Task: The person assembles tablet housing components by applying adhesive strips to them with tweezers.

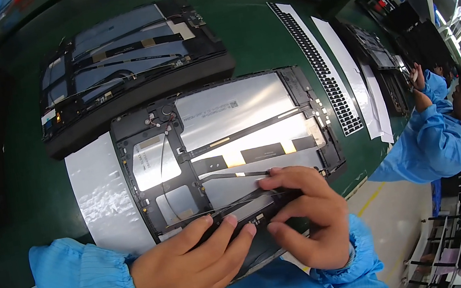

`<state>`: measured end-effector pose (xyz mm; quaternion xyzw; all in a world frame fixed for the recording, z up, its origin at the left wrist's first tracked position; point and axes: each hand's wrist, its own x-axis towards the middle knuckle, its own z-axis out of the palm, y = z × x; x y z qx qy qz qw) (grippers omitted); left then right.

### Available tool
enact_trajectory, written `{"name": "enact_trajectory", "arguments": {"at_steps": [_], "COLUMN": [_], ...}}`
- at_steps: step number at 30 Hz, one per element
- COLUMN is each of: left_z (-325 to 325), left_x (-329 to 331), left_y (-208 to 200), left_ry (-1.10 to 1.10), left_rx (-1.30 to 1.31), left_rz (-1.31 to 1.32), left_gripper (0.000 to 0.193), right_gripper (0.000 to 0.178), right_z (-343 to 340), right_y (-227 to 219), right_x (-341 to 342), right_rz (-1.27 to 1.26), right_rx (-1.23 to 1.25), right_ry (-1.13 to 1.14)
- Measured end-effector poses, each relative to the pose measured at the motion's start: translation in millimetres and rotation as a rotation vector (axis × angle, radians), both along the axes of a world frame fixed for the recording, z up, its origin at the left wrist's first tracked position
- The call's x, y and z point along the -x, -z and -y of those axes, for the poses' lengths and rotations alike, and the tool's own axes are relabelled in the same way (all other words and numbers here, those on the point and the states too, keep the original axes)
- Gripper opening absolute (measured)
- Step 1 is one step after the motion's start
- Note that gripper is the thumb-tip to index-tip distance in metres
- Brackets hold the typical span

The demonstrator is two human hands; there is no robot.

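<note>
An opened tablet housing [236, 106] lies in front of me, its silver metal inside, black ribbon cables and thin wires exposed. My left hand [184, 267] rests along its near edge, fingers stretched and fingertips on the black rim by a thin wire. Over the near right part is my right hand [315, 212], with thumb and index finger apart. Its index fingertip touches the housing near the end of a narrow black ribbon cable [232, 174]; the thumb tip is at the near rim. Nothing shows gripped between them. The hands hide part of the near edge.
A second opened tablet [128, 45] sits on a black foam block [144, 100] at the far left. A white sheet [101, 190] lies left of my tablet. Rightward are a strip of black stickers [321, 67] and more housings [373, 47]. A co-worker in blue [425, 139] sits at right.
</note>
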<state>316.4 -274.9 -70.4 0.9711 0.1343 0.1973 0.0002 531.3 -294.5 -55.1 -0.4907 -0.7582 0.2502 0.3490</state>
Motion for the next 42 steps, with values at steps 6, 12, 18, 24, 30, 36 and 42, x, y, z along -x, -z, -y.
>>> {"name": "enact_trajectory", "arguments": {"at_steps": [6, 12, 18, 24, 30, 36, 42], "left_z": [-1, -1, -1, 0, 23, 38, 43], "left_x": [-1, 1, 0, 25, 98, 106, 103], "left_y": [3, 5, -1, -9, -15, 9, 6], "left_ry": [-0.003, -0.001, -0.009, -0.027, -0.494, -0.488, -0.502], "left_rx": [0.009, -0.001, 0.027, 0.311, 0.56, 0.411, 0.377], "left_rz": [0.016, 0.015, 0.009, 0.249, 0.311, 0.248, 0.191], "left_gripper": [0.016, 0.015, 0.018, 0.035, 0.03, 0.024, 0.027], "right_gripper": [0.018, 0.022, 0.016, 0.02, 0.024, 0.018, 0.013], "right_z": [-2, -3, -4, -3, 30, 35, 42], "right_y": [-2, 0, 0, -9, -1, 10, 22], "right_x": [-3, -2, 7, 12, 45, 124, 133], "right_rz": [-0.131, 0.091, 0.097, 0.188, 0.088, 0.32, 0.328], "right_rx": [0.064, -0.065, -0.215, -0.238, -0.295, -0.363, -0.371], "right_ry": [0.039, -0.047, -0.074, -0.075, -0.077, -0.236, -0.206]}}
